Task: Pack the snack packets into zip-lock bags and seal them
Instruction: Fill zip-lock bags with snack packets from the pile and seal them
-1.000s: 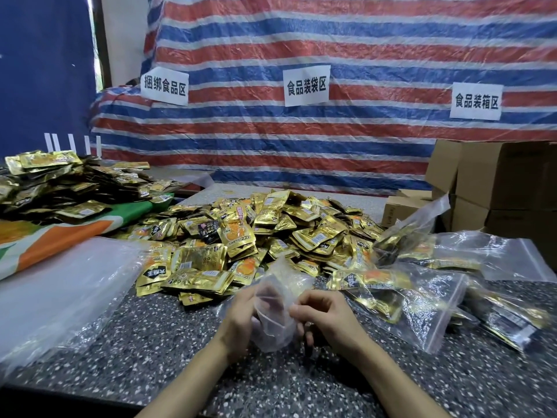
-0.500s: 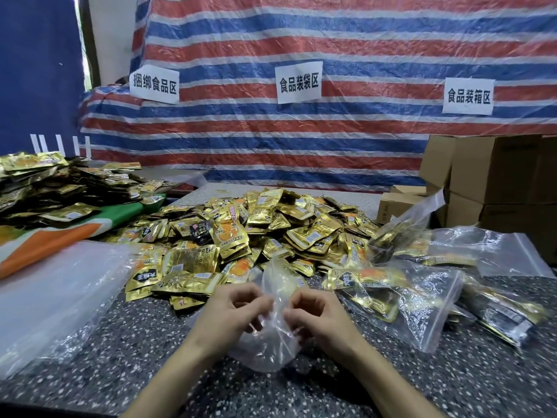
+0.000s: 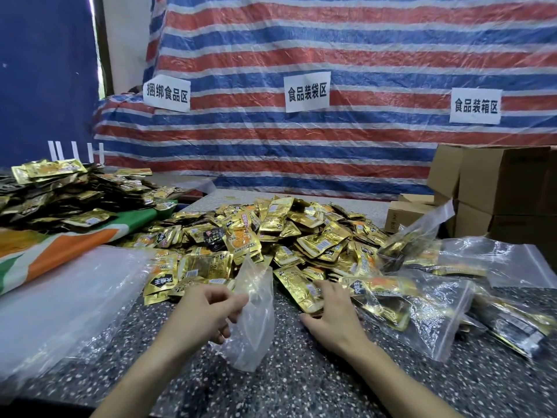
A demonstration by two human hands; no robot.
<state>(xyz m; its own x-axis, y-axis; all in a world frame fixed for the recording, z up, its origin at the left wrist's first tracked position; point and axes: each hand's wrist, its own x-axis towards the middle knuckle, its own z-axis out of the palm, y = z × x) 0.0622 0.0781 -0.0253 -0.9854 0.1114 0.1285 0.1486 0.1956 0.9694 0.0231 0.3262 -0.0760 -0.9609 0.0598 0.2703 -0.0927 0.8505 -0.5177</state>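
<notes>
Upright, zip-lock bag [image 3: 256, 327] stands pinched by left hand [image 3: 205, 312].

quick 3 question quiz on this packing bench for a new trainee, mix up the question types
1. True or false: the right hand touches a gold packet at the pile's edge.
2. The zip-lock bag pinched by the left hand is: A empty, B half full, C full and sealed.
3. Fill in: the filled bags lie on the right hand's ___ side.
Key: 1 true; 2 A; 3 right.
</notes>
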